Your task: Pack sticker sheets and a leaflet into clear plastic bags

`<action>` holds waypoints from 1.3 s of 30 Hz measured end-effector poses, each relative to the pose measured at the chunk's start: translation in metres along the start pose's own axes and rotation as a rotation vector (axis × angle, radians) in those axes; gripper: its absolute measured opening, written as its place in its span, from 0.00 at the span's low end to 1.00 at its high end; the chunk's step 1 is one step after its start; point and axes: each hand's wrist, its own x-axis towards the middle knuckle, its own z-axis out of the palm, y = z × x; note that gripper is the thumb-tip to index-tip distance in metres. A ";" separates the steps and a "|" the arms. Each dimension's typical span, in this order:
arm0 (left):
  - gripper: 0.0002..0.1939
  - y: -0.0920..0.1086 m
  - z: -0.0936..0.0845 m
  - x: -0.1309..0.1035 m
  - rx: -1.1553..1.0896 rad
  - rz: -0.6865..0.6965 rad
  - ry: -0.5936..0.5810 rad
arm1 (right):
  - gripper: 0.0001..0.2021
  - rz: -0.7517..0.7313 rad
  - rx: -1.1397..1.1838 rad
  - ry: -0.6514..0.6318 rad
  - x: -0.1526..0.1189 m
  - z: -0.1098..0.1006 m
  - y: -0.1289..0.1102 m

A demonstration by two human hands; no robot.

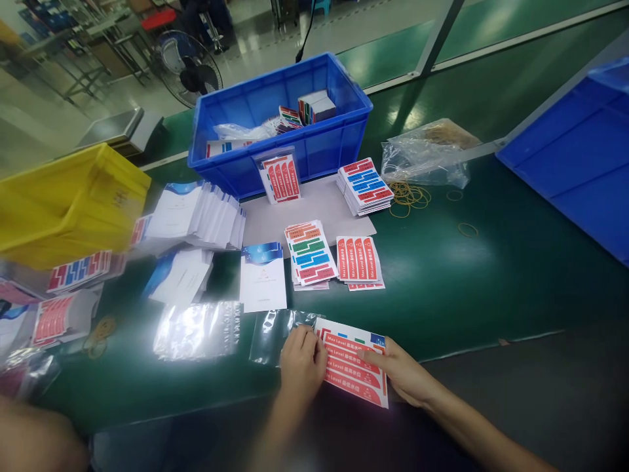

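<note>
My right hand (400, 373) grips a small stack of sticker sheets (351, 377), thumb on top. The upper sheet carries red strips marked "Max Level" and "Min Level"; coloured edges of others show behind it. My left hand (303, 359) is closed in a pinch on the mouth of a transparent plastic bag (268, 341), against the left end of the sheets. How far the sheets reach into the bag is hidden by the fingers. Ahead lie a white-and-blue booklet (264, 282), a pile of multicoloured sticker sheets (310, 252) and a pile of red sticker sheets (358, 260).
More transparent bags (196, 331) lie left, beside stacked booklets (196, 213). A blue bin (280, 154) stands behind, with a bagged set (281, 178) leaning on it. A yellow bin (73, 203) is left; rubber bands (410, 196) lie right. Another person's arm (39, 436) shows lower left.
</note>
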 end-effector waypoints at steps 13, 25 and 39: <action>0.08 0.008 -0.017 0.004 -0.131 -0.085 -0.029 | 0.20 -0.243 -0.410 -0.148 0.011 0.004 -0.007; 0.08 0.021 -0.051 0.007 -0.305 -0.176 0.100 | 0.19 -0.288 -0.314 -0.211 0.014 0.029 -0.015; 0.09 0.011 -0.067 0.007 -0.318 -0.223 0.104 | 0.14 -0.187 -0.284 -0.230 0.013 0.035 -0.021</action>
